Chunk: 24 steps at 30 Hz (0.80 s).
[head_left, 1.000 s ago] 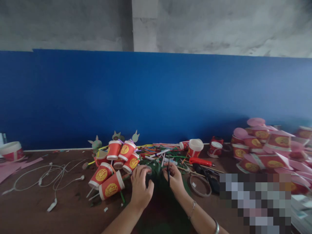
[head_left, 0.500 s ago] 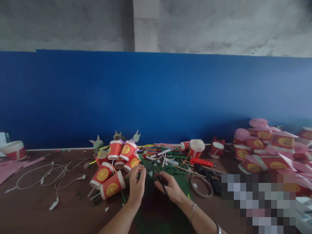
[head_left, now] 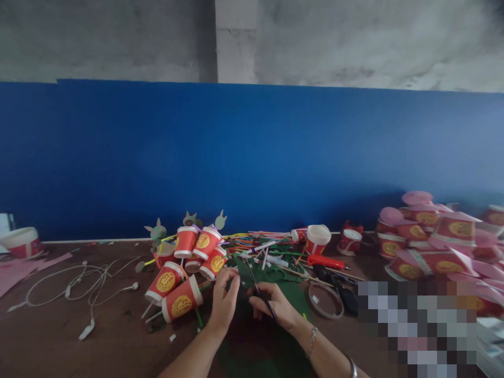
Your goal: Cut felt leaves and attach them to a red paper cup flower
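Note:
My right hand (head_left: 275, 305) is closed round a pair of scissors (head_left: 258, 291) with dark handles. Their blades stand apart and point up and away, over dark green paper (head_left: 244, 273). Facing it, my left hand (head_left: 223, 302) has its thumb and fingers drawn together at the edge of that green paper; the fingers partly hide the grip. Just left of this hand lies a red paper cup (head_left: 182, 299) with a yellow emblem, tipped on its side, below several more such cups.
Behind the hands lie markers (head_left: 277, 261) and coloured strips. A red-handled tool (head_left: 326, 262), a tape ring (head_left: 326, 301) and a standing cup (head_left: 317, 240) are to the right. Pink-topped cups (head_left: 454, 231) pile up far right. White earphones (head_left: 88, 328) spread out left. A blue partition (head_left: 252, 157) backs the table.
The scissors have swung more upright, and their blades now show more clearly, spread over the green paper. My left hand has shifted slightly to the right.

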Each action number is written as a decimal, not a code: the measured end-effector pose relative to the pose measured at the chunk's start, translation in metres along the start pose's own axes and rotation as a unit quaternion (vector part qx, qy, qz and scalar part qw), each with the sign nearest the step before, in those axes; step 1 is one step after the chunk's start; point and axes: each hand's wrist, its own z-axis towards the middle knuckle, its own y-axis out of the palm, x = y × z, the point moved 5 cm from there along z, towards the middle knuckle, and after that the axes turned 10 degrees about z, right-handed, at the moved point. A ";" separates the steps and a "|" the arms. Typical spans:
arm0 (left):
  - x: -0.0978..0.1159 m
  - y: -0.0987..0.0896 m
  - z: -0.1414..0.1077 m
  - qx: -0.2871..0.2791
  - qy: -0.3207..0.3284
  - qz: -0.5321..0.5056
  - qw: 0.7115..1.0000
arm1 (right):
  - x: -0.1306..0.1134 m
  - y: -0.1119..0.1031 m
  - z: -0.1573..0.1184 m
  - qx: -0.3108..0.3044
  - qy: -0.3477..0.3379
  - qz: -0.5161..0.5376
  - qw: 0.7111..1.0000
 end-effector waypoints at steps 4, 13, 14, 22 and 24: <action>0.003 0.000 0.000 -0.006 0.006 0.009 1.000 | 0.001 -0.001 0.000 -0.005 0.007 0.009 1.000; 0.004 -0.001 0.000 -0.001 0.024 0.016 1.000 | -0.003 0.000 -0.002 -0.024 0.008 0.005 1.000; 0.003 -0.001 0.000 -0.002 0.022 0.017 1.000 | -0.003 0.000 -0.002 -0.026 0.007 0.004 1.000; -0.003 0.002 -0.001 -0.016 0.003 0.011 1.000 | -0.005 0.000 -0.001 -0.006 -0.001 -0.006 1.000; -0.004 0.003 -0.001 -0.018 0.004 0.010 1.000 | -0.005 0.000 -0.001 -0.006 -0.001 -0.005 1.000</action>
